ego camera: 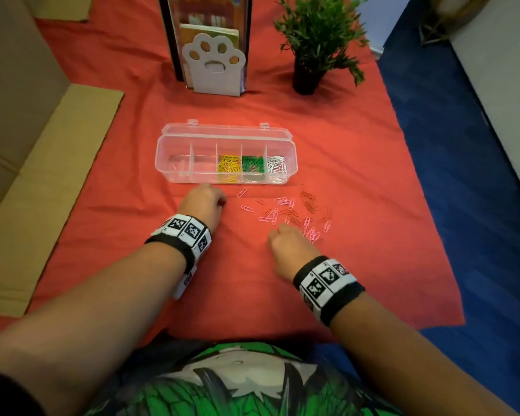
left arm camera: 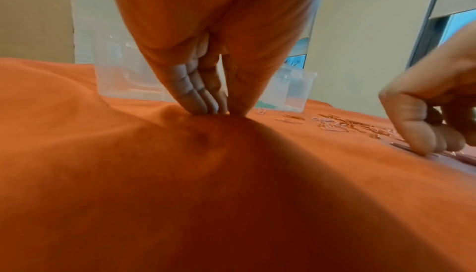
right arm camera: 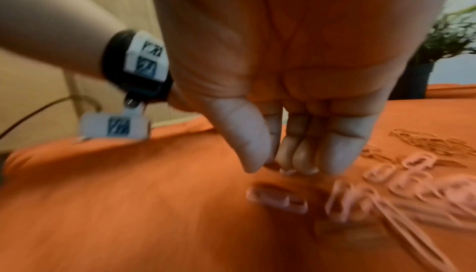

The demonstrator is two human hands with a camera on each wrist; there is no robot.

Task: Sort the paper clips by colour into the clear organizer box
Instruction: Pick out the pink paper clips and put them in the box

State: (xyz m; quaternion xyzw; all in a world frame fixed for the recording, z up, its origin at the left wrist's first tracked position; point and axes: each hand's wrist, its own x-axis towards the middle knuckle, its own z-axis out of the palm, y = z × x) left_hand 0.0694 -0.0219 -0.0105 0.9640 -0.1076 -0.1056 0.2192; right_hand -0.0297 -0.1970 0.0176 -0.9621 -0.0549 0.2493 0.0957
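The clear organizer box (ego camera: pixel 192 175) lies open on the red cloth, with yellow clips (ego camera: pixel 229 169), green clips (ego camera: pixel 252 165) and white clips (ego camera: pixel 276 165) in its three right compartments; the two left ones look empty. Loose pink clips (ego camera: pixel 311 234) and reddish clips (ego camera: pixel 308 201) are scattered in front of its right half. My left hand (ego camera: pixel 204 202) sits before the box (left arm camera: pixel 115 84), its fingertips (left arm camera: pixel 203 107) and thumb touching the cloth, nothing seen in them. My right hand (ego camera: pixel 291 244) hovers at the pink clips (right arm camera: pixel 386 174), thumb and fingers (right arm camera: pixel 301 160) pinched on what looks like a clip; the view is blurred.
A white paw-shaped holder (ego camera: pixel 213 67) and a potted plant (ego camera: pixel 306 76) stand behind the box. Cardboard (ego camera: pixel 42 190) lies along the left. The cloth ends at the right over blue flooring (ego camera: pixel 463 175).
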